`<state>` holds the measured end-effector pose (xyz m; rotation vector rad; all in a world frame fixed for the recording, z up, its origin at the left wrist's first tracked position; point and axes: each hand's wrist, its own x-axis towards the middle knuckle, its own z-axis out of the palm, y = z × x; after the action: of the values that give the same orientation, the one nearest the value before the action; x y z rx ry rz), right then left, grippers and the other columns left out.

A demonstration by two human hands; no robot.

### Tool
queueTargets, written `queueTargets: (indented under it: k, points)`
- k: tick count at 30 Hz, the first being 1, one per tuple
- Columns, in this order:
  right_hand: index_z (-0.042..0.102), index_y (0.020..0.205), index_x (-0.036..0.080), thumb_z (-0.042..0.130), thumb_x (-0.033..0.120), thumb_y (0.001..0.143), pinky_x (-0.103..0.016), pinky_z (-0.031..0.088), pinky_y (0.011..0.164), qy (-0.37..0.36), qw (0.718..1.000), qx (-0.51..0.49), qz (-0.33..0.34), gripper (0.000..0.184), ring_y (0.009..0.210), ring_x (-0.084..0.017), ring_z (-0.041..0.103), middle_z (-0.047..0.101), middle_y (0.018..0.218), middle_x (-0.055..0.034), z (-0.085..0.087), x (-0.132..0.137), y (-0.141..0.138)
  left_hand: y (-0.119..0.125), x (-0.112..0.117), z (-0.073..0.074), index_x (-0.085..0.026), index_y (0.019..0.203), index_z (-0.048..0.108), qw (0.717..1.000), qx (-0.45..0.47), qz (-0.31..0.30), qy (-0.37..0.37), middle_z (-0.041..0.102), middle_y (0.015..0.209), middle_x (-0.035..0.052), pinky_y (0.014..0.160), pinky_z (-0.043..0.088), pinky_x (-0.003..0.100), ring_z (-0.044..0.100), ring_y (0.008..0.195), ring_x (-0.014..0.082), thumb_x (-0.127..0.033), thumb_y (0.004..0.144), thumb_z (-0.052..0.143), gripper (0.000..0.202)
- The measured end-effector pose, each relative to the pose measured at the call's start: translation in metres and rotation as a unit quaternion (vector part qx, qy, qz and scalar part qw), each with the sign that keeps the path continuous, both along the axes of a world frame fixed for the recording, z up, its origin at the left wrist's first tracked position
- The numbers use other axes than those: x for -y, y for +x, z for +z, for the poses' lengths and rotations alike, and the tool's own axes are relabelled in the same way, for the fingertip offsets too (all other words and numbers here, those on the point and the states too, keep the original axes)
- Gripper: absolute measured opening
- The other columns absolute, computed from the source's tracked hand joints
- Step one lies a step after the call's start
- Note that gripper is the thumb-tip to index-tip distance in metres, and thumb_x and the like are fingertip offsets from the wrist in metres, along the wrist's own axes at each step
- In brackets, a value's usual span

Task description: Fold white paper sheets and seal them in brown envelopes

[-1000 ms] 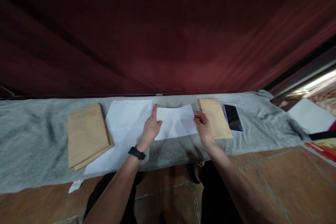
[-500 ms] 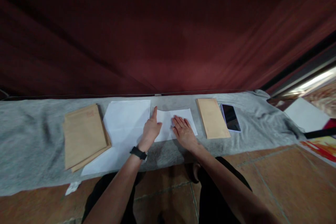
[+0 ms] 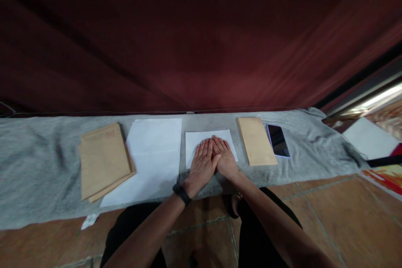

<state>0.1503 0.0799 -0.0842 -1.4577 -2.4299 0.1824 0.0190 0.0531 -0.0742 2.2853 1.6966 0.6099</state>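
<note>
A folded sheet of white paper (image 3: 192, 139) lies crosswise on the grey cloth in front of me. Both palms rest on it side by side. My left hand (image 3: 202, 162) lies flat with fingers stretched forward, its thumb touching the other hand. Beside it, my right hand (image 3: 225, 157) is also flat, fingers extended over the right half of the sheet. Neither hand grips anything. To the left is a stack of larger white paper (image 3: 155, 146), partly covered by brown envelopes (image 3: 105, 159). Right of the folded sheet sits a narrower stack of tan envelopes (image 3: 256, 141).
A phone (image 3: 278, 140) in a purple case lies beyond the tan envelopes. The grey cloth (image 3: 317, 146) covers a long, low surface against a dark red curtain (image 3: 201, 50). Brown floor tiles (image 3: 320, 205) show below, with a small white scrap (image 3: 90, 221) at the cloth's edge.
My left hand has moved right from the fold at the sheet's left edge and flattened beside my right hand. The right hand has shifted slightly; the sheet now lies flatter.
</note>
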Motion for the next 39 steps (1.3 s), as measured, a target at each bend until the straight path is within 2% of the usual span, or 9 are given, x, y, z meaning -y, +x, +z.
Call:
queueTargets:
  k: [5,14,19,23,25,27,31,35,39]
  points:
    - [0.037,0.154,0.017,0.036,0.026,0.102,-0.049,0.023,0.122,0.007,0.999,0.004,-0.04,0.053,0.151,-0.025,0.025,0.031,0.162,-0.0118,-0.004,-0.001,0.002,-0.009,-0.002,-0.003,-0.007,0.154,0.031,0.999,-0.04,0.008,0.012,0.032,0.161,0.018,0.124,0.02,0.051,0.022,0.152,0.028,-0.044,0.101,0.035,0.065]
    - [0.035,0.154,0.007,0.034,0.038,0.105,-0.048,0.027,0.119,0.019,0.993,0.027,-0.113,0.057,0.148,-0.029,0.032,0.033,0.159,-0.0183,-0.007,-0.007,0.013,-0.026,-0.01,-0.011,-0.001,0.153,0.031,0.991,-0.104,0.075,0.032,0.028,0.161,0.0214,0.123,0.022,0.048,0.021,0.152,0.0289,-0.041,0.101,0.035,0.065]
    - [0.037,0.151,0.001,0.036,0.035,0.105,-0.048,0.029,0.118,0.033,0.987,0.038,-0.154,0.058,0.145,-0.032,0.037,0.038,0.156,-0.0217,-0.007,-0.007,0.016,-0.035,-0.015,-0.014,-0.001,0.152,0.032,0.985,-0.122,0.117,0.035,0.032,0.159,0.0218,0.122,0.026,0.049,0.024,0.151,0.0296,-0.038,0.101,0.035,0.063]
    - [0.043,0.148,0.001,0.036,0.03,0.104,-0.049,0.029,0.118,0.033,0.983,0.025,-0.18,0.053,0.143,-0.032,0.041,0.042,0.153,-0.0224,0.0,-0.011,0.017,-0.037,-0.017,-0.009,0.003,0.149,0.036,0.981,-0.124,0.144,0.042,0.036,0.156,0.0245,0.122,0.026,0.05,0.027,0.15,0.0312,-0.032,0.1,0.034,0.06]
    - [0.044,0.148,0.004,0.034,0.031,0.104,-0.048,0.029,0.119,0.027,0.985,0.009,-0.168,0.052,0.144,-0.03,0.04,0.041,0.155,-0.02,0.006,-0.014,0.014,-0.032,-0.019,-0.005,0.002,0.15,0.035,0.984,-0.122,0.118,0.062,0.036,0.157,0.0228,0.123,0.024,0.05,0.026,0.151,0.0302,-0.031,0.101,0.032,0.059]
    - [0.043,0.149,0.007,0.03,0.033,0.105,-0.046,0.028,0.12,0.013,0.992,-0.009,-0.128,0.053,0.147,-0.027,0.036,0.039,0.157,-0.0158,0.011,-0.017,0.008,-0.024,-0.021,-0.005,-0.003,0.152,0.034,0.988,-0.119,0.049,0.083,0.035,0.16,0.0178,0.124,0.023,0.048,0.023,0.152,0.0271,-0.028,0.101,0.031,0.057]
    - [0.042,0.151,0.012,0.024,0.038,0.107,-0.042,0.025,0.122,-0.027,0.998,-0.035,-0.046,0.054,0.149,-0.022,0.031,0.037,0.159,-0.01,0.013,-0.021,-0.007,-0.008,-0.027,-0.014,-0.009,0.154,0.032,0.987,-0.126,-0.055,0.083,0.035,0.16,0.015,0.124,0.023,0.049,0.022,0.152,0.0253,-0.022,0.098,0.036,0.057]
    - [0.04,0.152,0.012,0.021,0.039,0.108,-0.043,0.022,0.124,-0.038,0.998,-0.037,-0.043,0.055,0.149,-0.021,0.03,0.038,0.159,-0.0096,0.007,-0.025,-0.011,-0.004,-0.032,-0.019,-0.008,0.153,0.034,0.985,-0.145,-0.063,0.066,0.032,0.161,0.017,0.125,0.02,0.05,0.021,0.152,0.0273,-0.023,0.098,0.039,0.057]
    - [0.038,0.153,0.016,0.02,0.039,0.108,-0.044,0.021,0.123,-0.034,0.998,-0.027,-0.049,0.054,0.149,-0.02,0.03,0.038,0.159,-0.0078,0.004,-0.028,-0.008,-0.005,-0.033,-0.016,-0.009,0.154,0.032,0.983,-0.156,-0.059,0.07,0.031,0.161,0.0173,0.125,0.017,0.051,0.02,0.153,0.0277,-0.023,0.098,0.039,0.058]
